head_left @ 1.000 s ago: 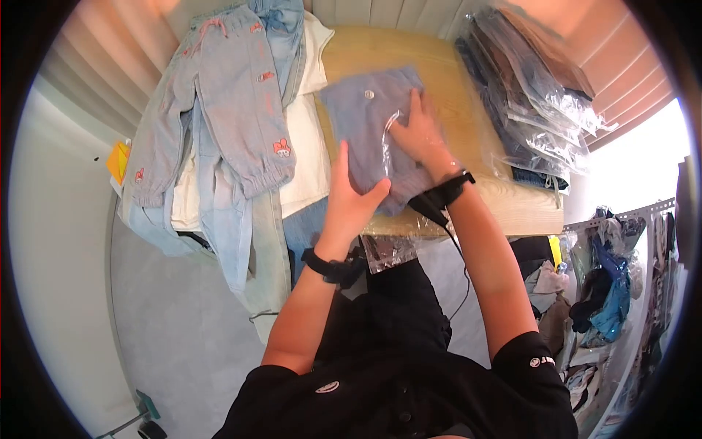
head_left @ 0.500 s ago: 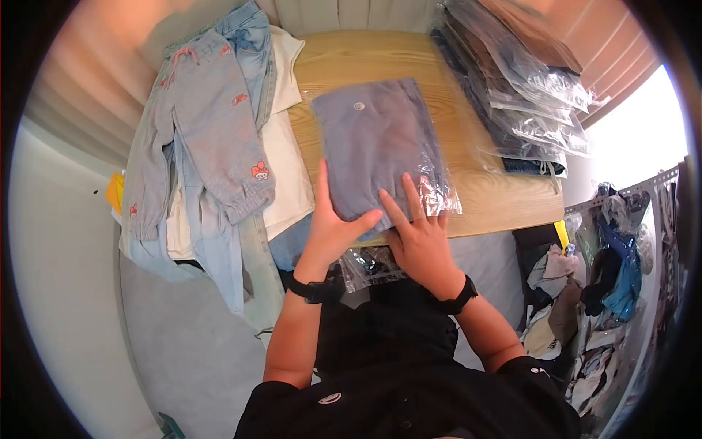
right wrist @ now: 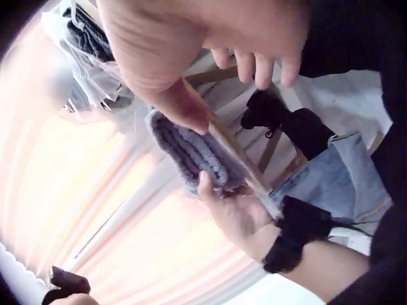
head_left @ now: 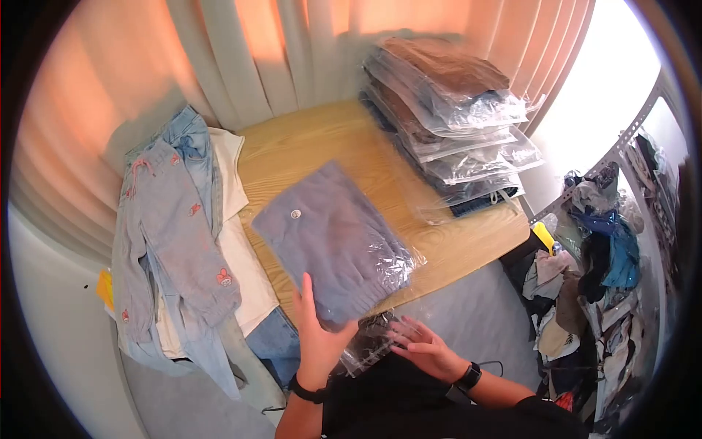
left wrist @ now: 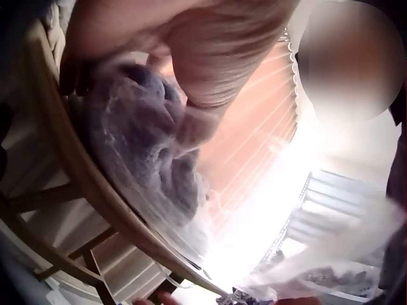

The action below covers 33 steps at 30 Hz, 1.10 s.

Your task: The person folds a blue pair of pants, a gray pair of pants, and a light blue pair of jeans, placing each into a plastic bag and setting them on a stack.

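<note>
A folded grey-blue garment [head_left: 329, 234] in a clear bag lies on the wooden table [head_left: 292, 135], its near end at the front edge. My left hand [head_left: 320, 344] grips that near end, thumb on top; the left wrist view shows the thumb pressing the bagged cloth [left wrist: 146, 140]. In the right wrist view the garment's folded layers [right wrist: 187, 149] face the camera beside the left hand [right wrist: 238, 216]. My right hand [head_left: 428, 355] is off the garment, fingers extended beside a clear plastic piece [head_left: 369, 340] below the table edge.
Light blue jeans and grey trousers with pink patches [head_left: 179, 227] hang over the table's left side. A stack of bagged clothes [head_left: 453, 124] stands at the back right. Beyond it, more garments [head_left: 578, 293] fill a rack at the right.
The right hand went from the top of the bagged garment to its near edge, then off it toward the body. The left hand stays at the garment, which has turned slightly in view.
</note>
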Motion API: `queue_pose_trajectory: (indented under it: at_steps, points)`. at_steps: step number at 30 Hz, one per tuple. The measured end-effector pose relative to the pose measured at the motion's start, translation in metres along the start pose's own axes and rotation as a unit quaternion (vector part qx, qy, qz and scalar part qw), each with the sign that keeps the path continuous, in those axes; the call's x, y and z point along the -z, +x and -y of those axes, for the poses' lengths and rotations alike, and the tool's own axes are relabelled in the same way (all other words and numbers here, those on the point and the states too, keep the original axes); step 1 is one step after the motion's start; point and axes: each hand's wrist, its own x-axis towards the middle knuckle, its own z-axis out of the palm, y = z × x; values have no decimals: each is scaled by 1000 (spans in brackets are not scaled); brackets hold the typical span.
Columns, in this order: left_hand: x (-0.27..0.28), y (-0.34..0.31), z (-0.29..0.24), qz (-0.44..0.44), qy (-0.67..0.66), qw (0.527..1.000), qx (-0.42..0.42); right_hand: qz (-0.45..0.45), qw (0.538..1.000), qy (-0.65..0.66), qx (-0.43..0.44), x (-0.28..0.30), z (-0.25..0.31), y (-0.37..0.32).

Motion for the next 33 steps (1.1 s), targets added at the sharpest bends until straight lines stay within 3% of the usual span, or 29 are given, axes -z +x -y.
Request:
queue_pose_trajectory:
  at_steps: [1, 3, 4, 6, 9, 11, 12, 14, 16, 18, 20, 22, 24, 26, 28, 30, 31, 32, 33]
  points:
    - [-4, -3, -4, -3, 22, 1000, -10, -2, 1000, 0, 3, -6, 2, -2]
    - [-14, -10, -8, -8, 41, 999, -26, 108, 994, 29, -19, -18, 9, -3]
    - [-18, -17, -8, 5, 46, 998, -32, 111, 993, 29, -15, -22, 16, -4]
    - [-26, -31, -10, 29, 48, 997, -48, 118, 987, -46, -104, -23, 36, -10]
    - [-26, -49, -23, 78, 65, 994, -47, 23, 984, -117, -133, -9, 55, -11]
    - [-16, -54, -36, 219, -30, 975, -19, -62, 968, -197, -140, -11, 65, -8]
    - [-11, -55, -38, 221, -29, 975, -21, -61, 969, -196, -138, -15, 68, -7]
    - [-2, -56, -39, 324, -65, 944, -5, -105, 969, -211, -78, -21, 70, -5]
    - [1, -56, -36, 307, -78, 949, 3, -112, 969, -210, -61, -18, 71, -4]
    - [6, -54, -27, 301, -63, 951, 19, -123, 959, -251, 45, -23, 76, -6]
    - [12, -49, -22, 286, -58, 956, 6, -142, 941, -295, 87, -30, 88, -13]
    - [19, -44, -10, 381, -114, 916, 59, -88, 882, -432, 165, -41, 104, -22]
    - [17, -36, -11, 349, -96, 932, 20, -83, 879, -439, 170, -64, 127, -33]
    - [13, -26, -2, 311, -93, 945, -37, -43, 822, -500, 269, -85, 156, -40]
    - [8, -12, -9, 279, -95, 955, -24, -128, 850, -427, 281, -86, 192, -42]
    - [0, 2, -3, 273, -99, 956, 29, -79, 871, -340, 344, -82, 246, -13]
    - [-7, 7, 3, 261, -132, 955, 47, -62, 883, -300, 355, -110, 266, 0]
    - [-12, 12, 7, 262, -131, 955, 50, -95, 845, -317, 421, -116, 291, 14]
    - [-17, 19, 10, 243, -118, 961, 53, -61, 843, -330, 420, -121, 321, 29]
